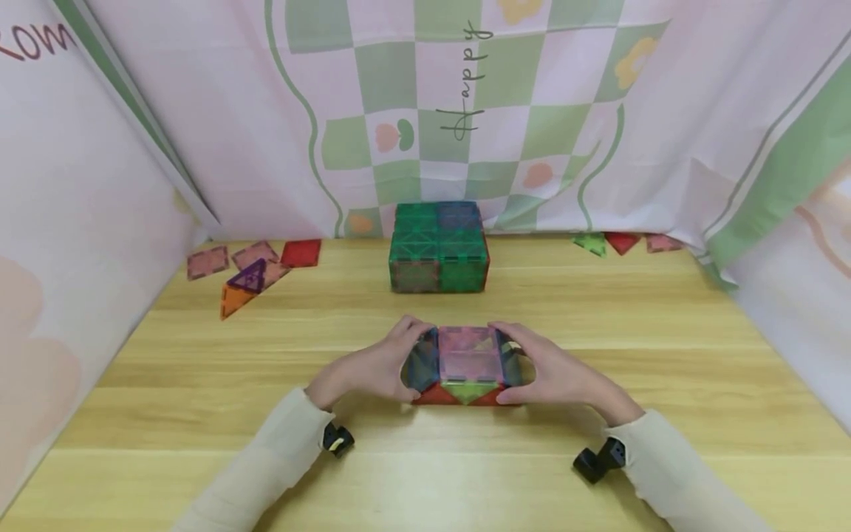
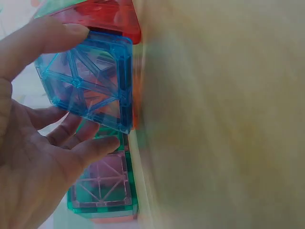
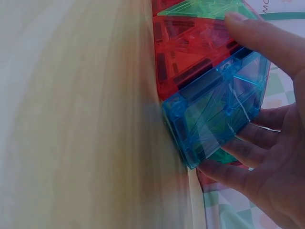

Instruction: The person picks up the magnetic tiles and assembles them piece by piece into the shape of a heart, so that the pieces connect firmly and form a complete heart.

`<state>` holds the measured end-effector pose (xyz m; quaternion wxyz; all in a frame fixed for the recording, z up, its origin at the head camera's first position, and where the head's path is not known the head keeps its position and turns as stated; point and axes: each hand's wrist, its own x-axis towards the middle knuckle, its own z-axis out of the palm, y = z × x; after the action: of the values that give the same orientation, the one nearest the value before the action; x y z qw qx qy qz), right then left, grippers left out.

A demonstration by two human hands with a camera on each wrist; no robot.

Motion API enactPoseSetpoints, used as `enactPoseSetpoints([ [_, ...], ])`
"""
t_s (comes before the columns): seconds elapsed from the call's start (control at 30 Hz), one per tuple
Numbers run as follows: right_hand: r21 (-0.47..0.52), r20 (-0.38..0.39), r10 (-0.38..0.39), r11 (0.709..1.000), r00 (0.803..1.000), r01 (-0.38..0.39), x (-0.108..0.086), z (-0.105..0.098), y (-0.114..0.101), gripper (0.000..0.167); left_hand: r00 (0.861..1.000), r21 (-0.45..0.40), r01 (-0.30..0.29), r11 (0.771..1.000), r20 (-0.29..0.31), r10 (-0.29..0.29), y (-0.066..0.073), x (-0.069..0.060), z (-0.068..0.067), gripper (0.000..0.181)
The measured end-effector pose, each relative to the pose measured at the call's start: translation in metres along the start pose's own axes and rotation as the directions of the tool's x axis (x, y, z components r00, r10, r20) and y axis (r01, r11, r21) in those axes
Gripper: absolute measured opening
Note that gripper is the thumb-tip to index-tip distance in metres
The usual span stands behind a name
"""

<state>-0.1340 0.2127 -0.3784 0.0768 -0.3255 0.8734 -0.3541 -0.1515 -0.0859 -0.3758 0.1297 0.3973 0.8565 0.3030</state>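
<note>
A low magnetic-tile structure (image 1: 470, 355) stands on the table in the head view, with a pink top, slanted blue sides and a front of red and light green triangles. My left hand (image 1: 385, 362) grips its left side, thumb at the front corner and fingers toward the back. On the other side, my right hand (image 1: 552, 366) holds it the same way. In the left wrist view a blue square tile (image 2: 86, 81) lies between thumb and fingers. The right wrist view shows the other blue tile (image 3: 219, 105) leaning against the red triangle (image 3: 190, 52).
Behind the structure stands a box of mostly green magnetic tiles (image 1: 439, 251). Several loose tiles lie at the back left, including a red square (image 1: 301, 253) and an orange triangle (image 1: 236, 299). More loose tiles, one a red piece (image 1: 623, 241), lie back right by the curtain (image 1: 532, 89).
</note>
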Motion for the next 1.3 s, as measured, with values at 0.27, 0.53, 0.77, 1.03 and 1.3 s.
enactPoseSetpoints([
  [0.27, -0.034, 0.01, 0.028, 0.999, 1.0, -0.028, 0.0, 0.002, 0.0, 0.099, 0.999, 0.012, 0.046, 0.999, 0.004, -0.046, 0.002, 0.001, 0.005, 0.103],
  [0.53, -0.063, 0.0, 0.011, 0.998, 1.0, -0.011, -0.001, -0.003, -0.003, 0.094, 0.998, 0.036, 0.061, 0.998, 0.005, -0.061, 0.0, 0.01, 0.003, 0.096],
  [0.77, 0.146, 0.063, 0.116, 0.981, 0.991, -0.124, -0.001, -0.016, -0.003, 0.088, 0.991, -0.162, 0.118, 0.98, 0.083, -0.106, -0.006, 0.026, -0.008, 0.092],
  [1.03, 0.253, 0.139, 0.186, 0.943, 0.973, -0.216, 0.006, -0.035, 0.007, 0.074, 0.988, -0.433, 0.155, 0.888, 0.074, -0.136, -0.018, 0.041, -0.012, 0.075],
  [1.3, 0.394, 0.247, 0.318, 0.83, 0.915, -0.394, 0.008, -0.05, 0.018, 0.069, 0.991, -0.417, 0.098, 0.903, -0.04, -0.127, -0.02, 0.05, -0.007, 0.052],
])
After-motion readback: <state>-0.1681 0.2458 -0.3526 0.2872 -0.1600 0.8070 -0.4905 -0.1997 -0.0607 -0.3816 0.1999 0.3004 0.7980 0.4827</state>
